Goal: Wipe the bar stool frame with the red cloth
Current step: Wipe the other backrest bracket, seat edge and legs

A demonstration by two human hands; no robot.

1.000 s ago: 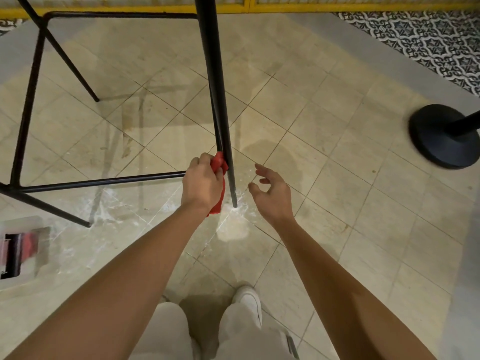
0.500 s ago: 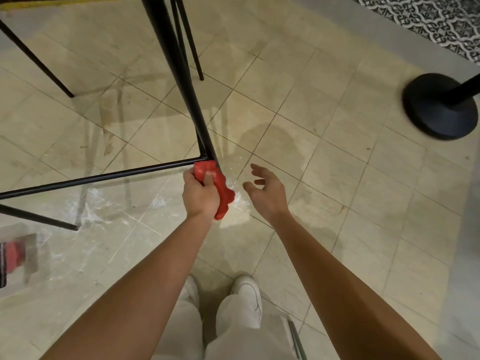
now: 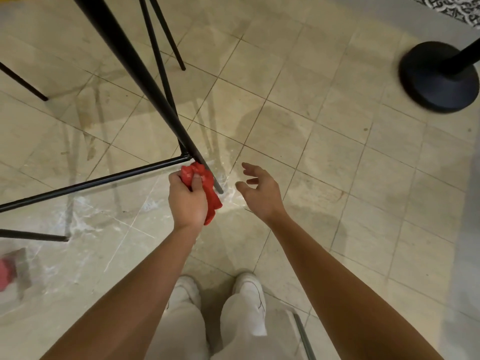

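Note:
The black bar stool frame slants from the top left down to a foot near the floor at centre. A thin footrest bar runs left from the joint on that leg. My left hand grips the bunched red cloth against the lowest part of the leg, just below the joint. My right hand hovers to the right of the leg with fingers spread, touching nothing.
A black round stanchion base stands at the upper right. More thin stool legs reach the tiled floor at the top and left. A blurred red and grey object lies at the left edge. My white shoes are below.
My left hand has slid the red cloth down the leg, from beside the joint to just below it near the foot. The view has tilted, and my right hand stays spread beside the leg.

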